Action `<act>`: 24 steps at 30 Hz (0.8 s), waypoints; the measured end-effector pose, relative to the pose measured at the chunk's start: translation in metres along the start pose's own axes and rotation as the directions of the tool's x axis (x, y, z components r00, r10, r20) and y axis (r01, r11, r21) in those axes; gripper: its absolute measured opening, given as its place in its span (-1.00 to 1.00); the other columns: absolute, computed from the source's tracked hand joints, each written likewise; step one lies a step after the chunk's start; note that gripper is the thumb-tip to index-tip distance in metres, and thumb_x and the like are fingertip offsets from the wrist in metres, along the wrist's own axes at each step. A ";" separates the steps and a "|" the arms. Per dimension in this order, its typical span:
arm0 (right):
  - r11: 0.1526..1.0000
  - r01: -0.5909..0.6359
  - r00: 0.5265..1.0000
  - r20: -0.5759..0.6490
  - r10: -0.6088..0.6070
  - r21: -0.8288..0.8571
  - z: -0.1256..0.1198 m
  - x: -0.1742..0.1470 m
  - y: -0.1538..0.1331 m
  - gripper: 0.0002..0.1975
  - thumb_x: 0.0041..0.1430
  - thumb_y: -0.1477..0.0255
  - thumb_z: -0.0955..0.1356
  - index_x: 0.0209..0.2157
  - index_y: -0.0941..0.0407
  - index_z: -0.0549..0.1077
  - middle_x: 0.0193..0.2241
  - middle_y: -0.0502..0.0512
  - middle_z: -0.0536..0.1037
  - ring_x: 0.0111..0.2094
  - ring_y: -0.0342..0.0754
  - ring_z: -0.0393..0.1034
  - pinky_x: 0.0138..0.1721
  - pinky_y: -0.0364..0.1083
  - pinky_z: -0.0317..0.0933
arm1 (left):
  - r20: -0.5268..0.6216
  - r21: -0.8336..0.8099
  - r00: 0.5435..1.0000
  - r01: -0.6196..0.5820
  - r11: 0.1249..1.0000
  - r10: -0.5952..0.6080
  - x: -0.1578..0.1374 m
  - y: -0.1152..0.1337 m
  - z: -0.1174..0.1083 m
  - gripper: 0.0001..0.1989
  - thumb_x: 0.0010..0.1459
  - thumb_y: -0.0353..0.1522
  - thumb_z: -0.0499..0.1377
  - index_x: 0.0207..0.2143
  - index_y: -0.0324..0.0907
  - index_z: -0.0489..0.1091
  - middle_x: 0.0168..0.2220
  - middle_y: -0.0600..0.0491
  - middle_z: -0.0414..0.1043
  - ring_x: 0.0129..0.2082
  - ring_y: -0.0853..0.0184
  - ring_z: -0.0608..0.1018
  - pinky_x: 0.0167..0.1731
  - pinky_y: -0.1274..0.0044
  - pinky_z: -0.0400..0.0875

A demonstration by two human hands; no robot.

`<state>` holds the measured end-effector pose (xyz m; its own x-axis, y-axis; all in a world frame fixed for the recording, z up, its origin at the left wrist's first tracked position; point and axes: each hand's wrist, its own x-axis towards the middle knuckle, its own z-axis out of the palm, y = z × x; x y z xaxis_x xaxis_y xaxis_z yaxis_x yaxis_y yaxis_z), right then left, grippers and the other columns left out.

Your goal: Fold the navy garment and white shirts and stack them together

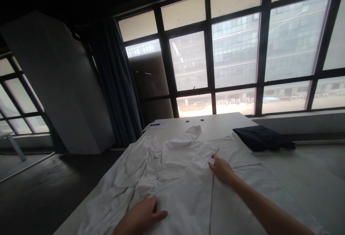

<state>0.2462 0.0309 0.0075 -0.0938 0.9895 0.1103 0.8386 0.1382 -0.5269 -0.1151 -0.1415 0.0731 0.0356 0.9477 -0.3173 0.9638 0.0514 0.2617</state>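
Observation:
A white garment [183, 156] with sleeves, shirt-like, lies spread and wrinkled over the table in front of me. One sleeve end [194, 130] points away toward the far edge. My right hand [222, 170] is at the garment's right side, thumb and forefinger closed on a bit of its cloth. Low in the view, my left hand [144, 213] rests on the cloth nearer to me, its thumb stretched out apart from the forefinger. The other left fingers are mostly hidden, and that hand is slightly blurred. More white cloth [242, 188] lies beneath and right of my right hand.
A folded dark cloth [262, 138] lies at the right. On the white table's [226, 121] far left corner is a blue pen [155, 124] on paper; two round grommets [202, 120] sit near the far edge. Behind are windows, a blue curtain [115, 84] and a pillar [61, 84].

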 end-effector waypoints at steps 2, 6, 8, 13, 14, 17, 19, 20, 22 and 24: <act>1.000 -0.011 1.000 -0.029 0.010 -0.011 0.008 -0.002 -0.007 -0.57 0.25 0.26 0.32 0.09 0.17 0.40 -0.13 0.32 0.62 -0.05 0.17 0.50 -0.01 0.02 0.21 | 0.127 0.002 0.992 -0.001 1.000 0.001 -0.004 -0.008 -0.005 -0.58 -0.02 0.04 0.27 -0.30 -0.10 0.46 -0.31 0.08 0.53 -0.32 0.18 0.51 -0.38 0.48 0.24; 0.998 -0.054 0.995 -0.086 0.055 0.019 0.020 0.012 -0.013 -0.51 0.26 0.32 0.29 0.16 0.24 0.36 0.00 0.41 0.57 0.05 0.23 0.46 0.05 0.08 0.22 | 0.274 0.032 0.962 -0.021 0.999 0.012 -0.011 -0.003 -0.014 -0.58 -0.24 -0.07 0.39 -0.35 -0.07 0.44 -0.38 0.16 0.46 -0.38 0.22 0.47 -0.43 0.50 0.22; 0.998 -0.050 0.993 -0.108 0.055 0.047 0.026 0.023 -0.013 -0.49 0.26 0.41 0.24 0.21 0.28 0.33 0.12 0.45 0.49 0.15 0.20 0.39 0.12 0.07 0.20 | 0.283 -0.010 0.959 -0.007 1.000 0.010 -0.011 0.000 -0.014 -0.64 -0.22 -0.15 0.37 -0.34 -0.06 0.43 -0.38 0.18 0.45 -0.38 0.23 0.48 -0.44 0.51 0.23; 0.996 0.046 0.983 -0.180 -0.031 0.078 0.031 0.051 -0.010 -0.29 0.09 0.63 0.19 0.32 0.36 0.21 0.28 0.41 0.33 0.33 0.10 0.17 0.30 0.02 0.06 | 0.281 -0.225 0.954 -0.040 0.974 0.104 -0.006 -0.009 -0.005 -0.78 -0.04 -0.26 0.15 -0.27 -0.05 0.35 -0.40 0.20 0.44 -0.45 0.31 0.50 -0.49 0.56 0.28; 0.995 0.070 0.978 -0.199 -0.053 0.077 0.029 0.055 -0.010 -0.26 0.08 0.64 0.18 0.35 0.35 0.17 0.29 0.38 0.32 0.34 0.08 0.13 0.32 0.01 0.03 | 0.267 -0.241 0.958 -0.041 0.970 0.107 -0.005 -0.011 -0.004 -0.76 -0.03 -0.26 0.14 -0.24 -0.05 0.34 -0.39 0.20 0.45 -0.45 0.32 0.50 -0.50 0.57 0.29; 0.989 0.132 0.963 -0.246 -0.112 0.064 0.025 0.060 -0.008 -0.21 0.11 0.63 0.16 0.42 0.27 0.01 0.32 0.26 0.28 0.37 0.02 0.06 0.36 0.00 -0.02 | 0.259 -0.219 0.962 -0.031 0.975 0.088 -0.005 -0.015 -0.005 -0.62 -0.07 -0.24 0.22 -0.14 -0.04 0.33 -0.33 0.20 0.49 -0.42 0.30 0.53 -0.50 0.57 0.28; 0.989 0.135 0.959 -0.259 -0.118 0.052 0.023 0.058 -0.004 -0.21 0.14 0.61 0.16 0.43 0.25 -0.03 0.34 0.26 0.24 0.37 0.02 0.05 0.35 0.00 -0.01 | 0.265 -0.177 0.961 -0.025 0.984 0.072 -0.006 -0.014 -0.007 -0.54 -0.15 -0.22 0.31 -0.13 -0.03 0.36 -0.29 0.19 0.50 -0.36 0.27 0.54 -0.47 0.56 0.27; 0.992 0.120 0.960 -0.258 -0.105 0.045 0.023 0.055 -0.002 -0.22 0.15 0.60 0.16 0.43 0.26 -0.01 0.35 0.29 0.22 0.36 0.05 0.07 0.33 0.01 0.01 | 0.264 -0.154 0.963 -0.015 0.988 0.055 -0.007 -0.013 -0.007 -0.52 -0.19 -0.23 0.35 -0.14 -0.03 0.38 -0.28 0.19 0.50 -0.33 0.25 0.55 -0.46 0.56 0.26; 0.997 0.068 0.969 -0.241 -0.060 0.027 0.025 0.048 0.005 -0.26 0.15 0.56 0.20 0.39 0.28 0.09 0.32 0.36 0.25 0.31 0.14 0.14 0.28 0.06 0.06 | 0.269 -0.117 0.963 0.037 0.992 -0.004 -0.007 -0.011 -0.006 -0.53 -0.24 -0.25 0.38 -0.19 -0.03 0.41 -0.27 0.19 0.51 -0.29 0.22 0.54 -0.45 0.55 0.25; 1.000 0.007 0.975 -0.222 -0.006 0.000 0.026 0.041 0.011 -0.30 0.15 0.52 0.25 0.34 0.26 0.19 0.26 0.39 0.34 0.26 0.23 0.20 0.23 0.14 0.07 | 0.274 -0.090 0.960 0.086 0.992 -0.059 -0.006 -0.011 -0.004 -0.54 -0.28 -0.27 0.41 -0.24 -0.03 0.42 -0.28 0.19 0.51 -0.28 0.20 0.54 -0.47 0.55 0.23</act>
<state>0.2376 0.0737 -0.0153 0.0220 0.9544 0.2976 0.8380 0.1447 -0.5262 -0.1268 -0.1468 0.0762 0.0504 0.8200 -0.5701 0.9357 0.1608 0.3140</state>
